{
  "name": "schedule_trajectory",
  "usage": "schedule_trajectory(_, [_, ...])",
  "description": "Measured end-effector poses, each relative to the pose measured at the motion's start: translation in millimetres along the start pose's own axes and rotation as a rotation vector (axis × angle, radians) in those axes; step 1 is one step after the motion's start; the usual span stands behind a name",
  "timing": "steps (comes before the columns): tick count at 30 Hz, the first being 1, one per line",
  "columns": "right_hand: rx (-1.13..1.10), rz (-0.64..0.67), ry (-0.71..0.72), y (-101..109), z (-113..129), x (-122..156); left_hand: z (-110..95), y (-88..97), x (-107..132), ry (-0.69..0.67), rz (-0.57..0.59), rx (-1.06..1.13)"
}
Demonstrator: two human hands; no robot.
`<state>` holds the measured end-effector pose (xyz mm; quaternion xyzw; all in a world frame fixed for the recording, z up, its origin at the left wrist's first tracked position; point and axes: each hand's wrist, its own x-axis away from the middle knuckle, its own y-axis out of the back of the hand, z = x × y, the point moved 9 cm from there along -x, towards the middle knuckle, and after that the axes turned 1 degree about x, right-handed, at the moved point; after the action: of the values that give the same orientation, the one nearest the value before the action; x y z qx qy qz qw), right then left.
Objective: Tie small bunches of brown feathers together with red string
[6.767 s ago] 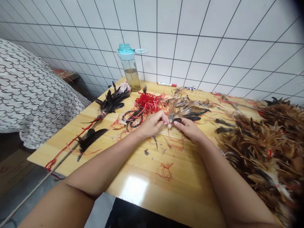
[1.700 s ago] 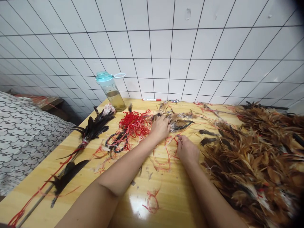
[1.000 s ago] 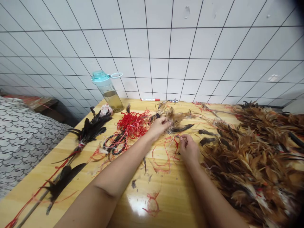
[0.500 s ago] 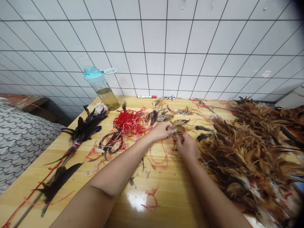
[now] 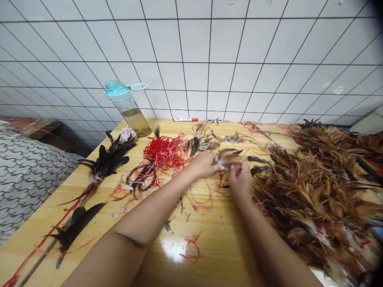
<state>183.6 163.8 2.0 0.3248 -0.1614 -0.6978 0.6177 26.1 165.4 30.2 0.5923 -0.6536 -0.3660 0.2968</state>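
Near the middle of the worktop [image 5: 227, 247], in the head view, a small feather bundle [image 5: 229, 155] is pinched at its quill end by the fingers of the left hand [image 5: 206, 164] and the right hand [image 5: 241, 181], seemingly so that it does not spread. Red string [image 5: 163, 151] lies near.

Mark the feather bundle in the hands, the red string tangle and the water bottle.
feather bundle [image 5: 229, 156], head view, brown vanes at mid-length.
red string tangle [image 5: 163, 149], head view, middle of the heap.
water bottle [image 5: 136, 121], head view, lower body holding liquid.
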Motion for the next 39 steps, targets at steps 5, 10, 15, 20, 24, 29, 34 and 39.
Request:
schedule_trajectory(5, [0.008, -0.025, 0.036, 2.0, 2.4, 0.3, -9.2, -2.8, 3.0, 0.003, -0.035, -0.123])
schedule_trajectory(10, [-0.008, 0.017, -0.007, 0.3, 1.3, 2.6, 11.3, 8.2, -5.0, 0.073, -0.155, 0.211])
schedule_trajectory(15, [-0.065, 0.059, 0.019, -2.7, 7.1, 5.2, 28.1, -5.5, -10.8, 0.168, -0.139, 0.973])
schedule_trajectory(20, [-0.113, 0.113, 0.078, -6.4, 15.7, 8.0, 11.8, -23.7, -6.6, 0.187, 0.06, 1.2])
schedule_trajectory(24, [-0.108, 0.112, 0.14, -7.3, 19.8, 8.6, 3.7, -28.1, -4.7, 0.144, 0.111, 1.146])
schedule_trajectory(29, [-0.075, 0.146, 0.204, -11.5, 23.0, 8.6, -1.1, -33.2, -5.4, 0.084, 0.129, 1.125])
schedule_trajectory(34, [0.056, 0.122, 0.194, -8.0, 23.2, 8.6, -3.3, -37.1, -6.1, 0.08, 0.168, 1.127])
schedule_trajectory(39, [0.116, 0.15, 0.19, -11.7, 23.6, 9.9, -7.2, -33.3, -6.4, 0.025, 0.172, 0.982])
